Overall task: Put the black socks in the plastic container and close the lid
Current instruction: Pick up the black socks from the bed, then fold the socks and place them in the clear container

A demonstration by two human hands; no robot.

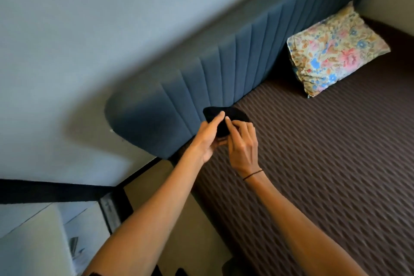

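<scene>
Left hand (207, 139) and right hand (240, 144) both grip the black socks (226, 119), a dark bundle held in the air above the bed (313, 163), near the head edge where the mattress meets the blue padded headboard (201, 87). Left thumb (218, 119) lies along the top of the bundle; right fingers (230, 124) pinch the fabric from the other side, closed on it. Two-handed hold probably means the socks are being rolled or bunched into a compact shape before stowing (a judgement, the fold itself is unreadable). Thin dark band (253, 174) on the right wrist.

Outward: brown ribbed bedcover, floral pillow (336, 51) well apart at the far head corner. Pale wall (89, 29) behind the headboard.

Hard to make out: socks are pure black, no seams or edges show, so one sock or a pair cannot be told. Lower part of the bundle is hidden behind the hands. The plastic container and its lid are not in view anywhere. Bottom-left corner shows pale, blurred shapes, unidentifiable. Dark objects at the bottom edge are cut off. Task stage looks early: socks in hand, nothing stowed.
</scene>
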